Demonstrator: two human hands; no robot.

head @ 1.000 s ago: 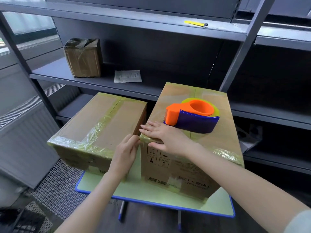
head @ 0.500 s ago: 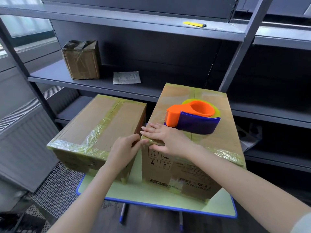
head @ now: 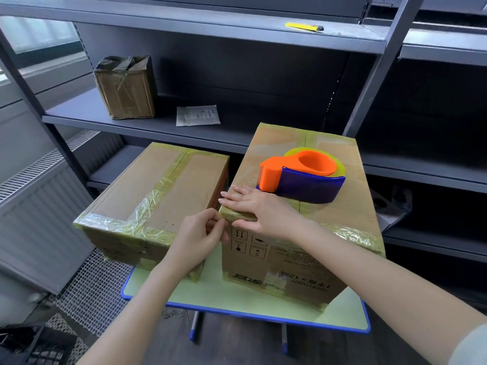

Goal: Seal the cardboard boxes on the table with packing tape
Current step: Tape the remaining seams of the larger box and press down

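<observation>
Two cardboard boxes stand on a small green table (head: pixel 237 299) with a blue rim, and the tall box (head: pixel 329 227) on the right serves as the landmark here. Yellowish packing tape (head: pixel 353 234) runs along the tall box's top seam and its near top edge, wrinkled towards the right corner. An orange and blue tape dispenser (head: pixel 300 175) lies on top of the tall box, near the middle of the lid, its orange cutter end turned left.

The right hand (head: pixel 253 209) lies flat on the tall box's near left corner. Its fingers are straight and close together, pointing left over the lid, and the thumb is pressed down on the front face. The left hand (head: pixel 197 238) is just left of that same corner, fingers curled, thumb and forefinger pinching the packing tape where it wraps round the edge.

The low box (head: pixel 158 191) sits just left of the tall box with a narrow gap between them. Crumpled tape crosses its lid and its near edge.

Behind the tall box stands a dark grey shelving rack (head: pixel 147 127). On its shelf, behind and left of the tall box, are a small taped carton (head: pixel 126 88) and a flat printed packet (head: pixel 197 115). A yellow utility knife (head: pixel 303 26) lies on the shelf above the tall box.
</observation>
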